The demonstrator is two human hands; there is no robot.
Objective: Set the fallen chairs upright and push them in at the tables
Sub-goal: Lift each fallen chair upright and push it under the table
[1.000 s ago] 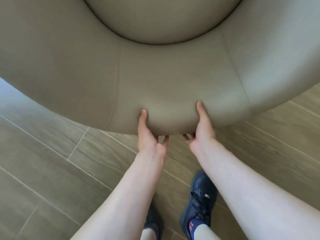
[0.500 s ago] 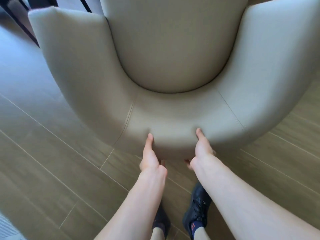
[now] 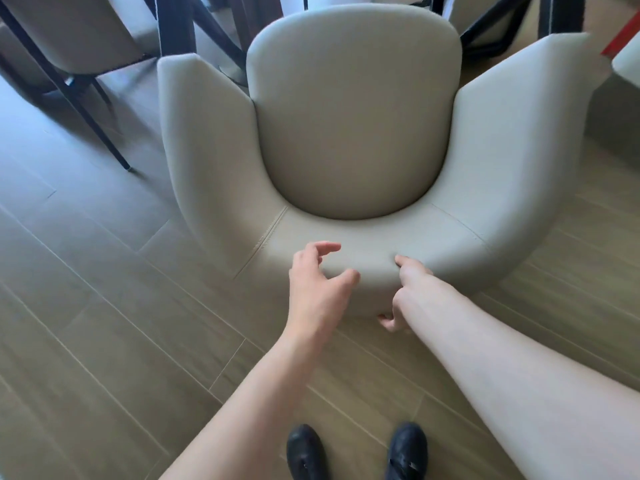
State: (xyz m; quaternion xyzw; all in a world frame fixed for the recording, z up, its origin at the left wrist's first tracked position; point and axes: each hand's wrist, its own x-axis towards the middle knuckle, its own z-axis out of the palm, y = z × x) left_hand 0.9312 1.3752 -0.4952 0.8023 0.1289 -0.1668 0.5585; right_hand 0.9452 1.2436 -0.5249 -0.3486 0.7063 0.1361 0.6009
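Observation:
A beige padded armchair (image 3: 353, 133) with a curved wrap-around back stands upright in front of me, its seat facing away toward dark table legs. My right hand (image 3: 403, 292) still grips the top of the chair's backrest, thumb on top and fingers curled behind it. Just over the same backrest edge hovers my left hand (image 3: 317, 282), fingers spread and holding nothing.
Another beige chair (image 3: 65, 32) on thin black legs stands at the upper left. Dark table legs (image 3: 180, 26) rise behind the armchair, with more dark legs at the upper right. A white object with a red strip (image 3: 623, 46) shows at the right edge. Wood-look floor lies all around.
The armchair has gone from close and tipped toward me to upright and farther away. My left hand has let go of the backrest and opened; my right hand keeps its grip.

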